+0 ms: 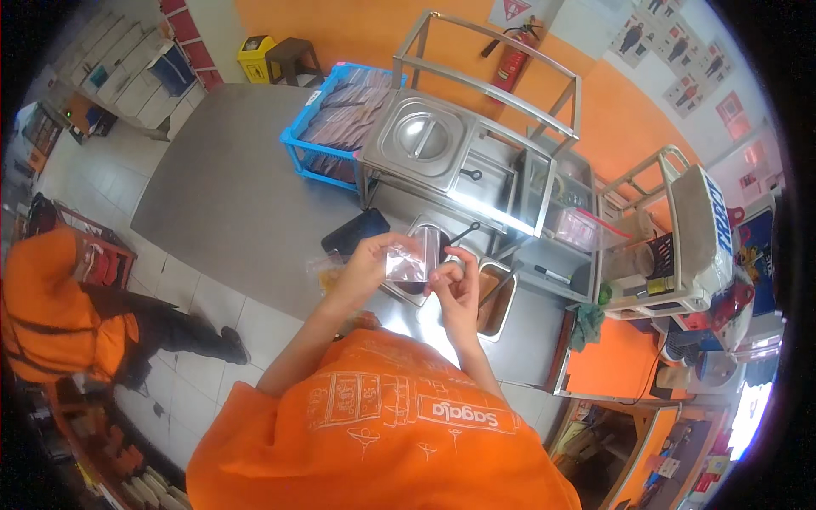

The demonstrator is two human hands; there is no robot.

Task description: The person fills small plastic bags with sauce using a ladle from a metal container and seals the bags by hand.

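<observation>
A small clear zip-lock plastic bag [408, 260] is held over the steel counter, and it looks empty. My left hand [370, 262] pinches one side of it. At the zip edge, the thumb and a finger of my right hand [458, 280] grip a lower corner, with the index finger raised. Beneath the bag stands a steel food pan [417, 298] with dark contents, partly hidden, and a black-handled utensil [468, 231] rests in it. Beside my right hand is another steel pan [512, 296] with brown contents and a utensil. Near my left forearm lies a clear bag of orange-yellow contents [327, 273].
A black rectangular object [355, 231] lies behind my left hand. Further back stand a blue crate [290, 143] of packed sachets and a steel rack [542, 121] with a lidded pan [417, 137]. A grey tray [561, 280] holds a marker. At left, a person [70, 312] stands.
</observation>
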